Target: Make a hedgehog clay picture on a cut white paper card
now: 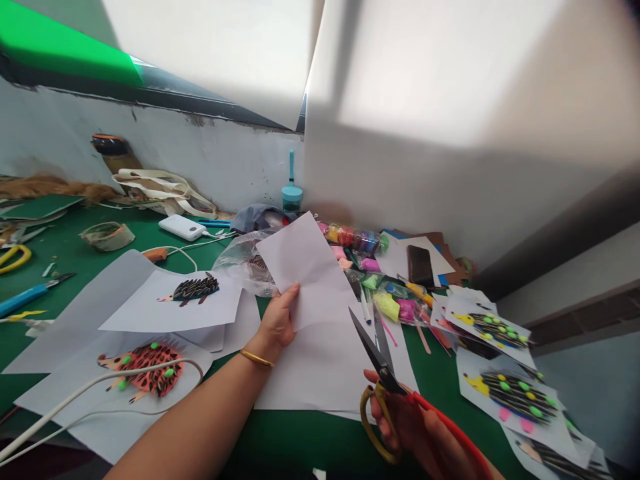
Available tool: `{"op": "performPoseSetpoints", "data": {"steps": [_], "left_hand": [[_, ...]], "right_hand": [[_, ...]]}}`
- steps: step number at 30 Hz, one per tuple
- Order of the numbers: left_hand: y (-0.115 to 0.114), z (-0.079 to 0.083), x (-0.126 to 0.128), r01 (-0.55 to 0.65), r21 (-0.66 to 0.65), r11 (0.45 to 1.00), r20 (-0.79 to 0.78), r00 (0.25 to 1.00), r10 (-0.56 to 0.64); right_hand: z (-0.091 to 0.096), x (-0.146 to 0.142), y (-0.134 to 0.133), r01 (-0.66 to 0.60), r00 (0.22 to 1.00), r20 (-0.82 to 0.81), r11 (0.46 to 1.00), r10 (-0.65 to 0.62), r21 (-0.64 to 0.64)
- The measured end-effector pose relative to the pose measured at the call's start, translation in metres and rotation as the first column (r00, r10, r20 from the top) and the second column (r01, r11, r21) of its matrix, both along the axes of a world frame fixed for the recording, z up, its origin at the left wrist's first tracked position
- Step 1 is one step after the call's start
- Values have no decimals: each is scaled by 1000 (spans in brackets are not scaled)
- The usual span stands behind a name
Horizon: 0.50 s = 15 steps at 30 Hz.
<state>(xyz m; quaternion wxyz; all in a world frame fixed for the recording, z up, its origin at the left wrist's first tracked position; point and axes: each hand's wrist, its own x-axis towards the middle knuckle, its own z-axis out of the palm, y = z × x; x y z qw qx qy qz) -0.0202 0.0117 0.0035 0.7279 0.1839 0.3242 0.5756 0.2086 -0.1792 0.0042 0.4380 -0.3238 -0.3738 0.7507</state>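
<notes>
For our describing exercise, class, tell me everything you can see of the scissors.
The scissors have two dark, metallic-looking, tapering blades, parted in a narrow V, and mismatched handles: one red, one dull yellow. The right hand holds them, with fingers at the yellow loop; the red one runs toward the picture's lower edge. They point up and leftward in the picture, seen against a large white sheet. Whether the blades touch it, I cannot tell.
</notes>
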Motion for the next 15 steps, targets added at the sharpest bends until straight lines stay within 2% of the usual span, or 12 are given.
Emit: {"op": "performPoseSetpoints", "data": {"steps": [8, 15], "left_hand": [[-4, 1, 3, 31, 6, 1000, -30, 999, -31], [-8, -3, 9, 57, 78, 995, -91, 995, -50]], "right_hand": [[0, -3, 4, 24, 997, -71, 1000, -26, -18], [6, -23, 17, 82, 973, -214, 996, -86, -25]]}}
